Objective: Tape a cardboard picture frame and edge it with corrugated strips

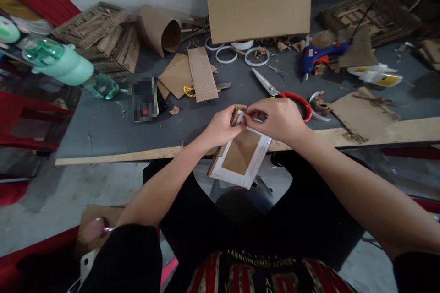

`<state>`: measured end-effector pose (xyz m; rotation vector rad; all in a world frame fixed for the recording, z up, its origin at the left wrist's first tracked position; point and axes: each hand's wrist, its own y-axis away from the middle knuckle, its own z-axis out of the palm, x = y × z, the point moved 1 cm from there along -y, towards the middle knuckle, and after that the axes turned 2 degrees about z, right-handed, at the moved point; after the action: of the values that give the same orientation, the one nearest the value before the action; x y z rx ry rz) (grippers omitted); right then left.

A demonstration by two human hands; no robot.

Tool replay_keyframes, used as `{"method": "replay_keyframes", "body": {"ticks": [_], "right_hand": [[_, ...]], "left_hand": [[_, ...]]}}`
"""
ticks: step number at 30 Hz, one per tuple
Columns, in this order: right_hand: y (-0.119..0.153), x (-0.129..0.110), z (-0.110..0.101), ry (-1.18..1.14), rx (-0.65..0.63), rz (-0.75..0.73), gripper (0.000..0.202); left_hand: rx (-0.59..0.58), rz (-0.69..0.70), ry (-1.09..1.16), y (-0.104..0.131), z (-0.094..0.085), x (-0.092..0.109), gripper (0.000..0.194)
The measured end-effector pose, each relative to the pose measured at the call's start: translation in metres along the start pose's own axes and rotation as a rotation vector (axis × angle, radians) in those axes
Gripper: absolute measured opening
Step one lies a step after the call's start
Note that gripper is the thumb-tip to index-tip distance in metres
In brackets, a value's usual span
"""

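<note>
A small cardboard frame (pixel 217 175) with white strips around a brown centre tilts over the table's front edge, above my lap. My left hand (pixel 225 126) is closed on its upper left side, where a corrugated edge shows. At the frame's top end, my right hand (pixel 277 119) has its fingers pinched together by the white border; whatever lies between the fingertips is too small to make out. Just behind my right hand lie scissors (pixel 266 83) with red handles, blades apart. A yellow utility knife (pixel 189 91) rests partly under a corrugated strip (pixel 202 73).
A blue glue gun (pixel 323 55) and a roll of tape (pixel 376 75) lie at the right. Several white rings (pixel 227 55) sit below a large cardboard sheet (pixel 257 0). A green water bottle (pixel 74 66) and stacked corrugated frames (pixel 103 41) stand at the left. A wooden strip (pixel 120 158) edges the table.
</note>
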<state>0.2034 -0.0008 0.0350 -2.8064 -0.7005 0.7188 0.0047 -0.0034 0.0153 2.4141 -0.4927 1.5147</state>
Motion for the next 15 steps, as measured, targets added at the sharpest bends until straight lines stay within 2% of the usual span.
{"method": "replay_keyframes", "body": {"ticks": [8,15], "right_hand": [[-0.001,-0.007,0.002,0.086,-0.048,0.061,0.015],[0.0,-0.009,0.005,0.206,-0.025,0.014,0.029]], "left_hand": [[0.009,-0.043,-0.053,0.0,0.005,-0.002,0.049],[0.012,-0.075,0.058,-0.002,0.01,-0.012,0.068]]}}
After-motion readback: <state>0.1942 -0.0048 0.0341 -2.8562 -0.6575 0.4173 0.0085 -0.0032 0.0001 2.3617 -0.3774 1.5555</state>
